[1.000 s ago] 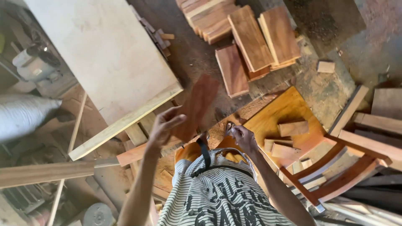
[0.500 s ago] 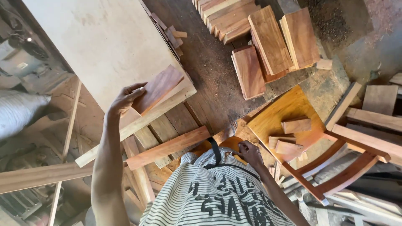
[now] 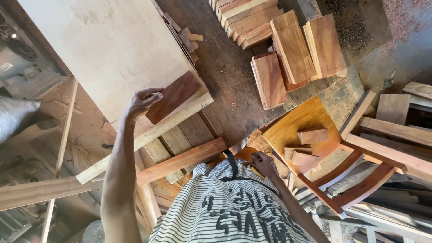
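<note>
My left hand (image 3: pixel 143 101) reaches out and grips the near end of a small reddish-brown wooden board (image 3: pixel 174 96) that lies flat on the corner of a pale plywood tabletop (image 3: pixel 108 49). My right hand (image 3: pixel 263 164) is down by my waist, fingers curled on an orange round object (image 3: pixel 246 155) that my striped shirt mostly hides. What that object is cannot be made out.
Stacks of cut reddish boards (image 3: pixel 292 45) lie on the dark floor ahead. A yellow wooden chair (image 3: pixel 306 123) holding small wood blocks (image 3: pixel 312 135) stands to the right, beside a reddish chair frame (image 3: pixel 360 180). Loose planks (image 3: pixel 180 159) and table framing sit below the tabletop.
My left hand carried the reddish board up from near my waist onto the tabletop corner and laid it flat. My right hand stayed low by my waist.
</note>
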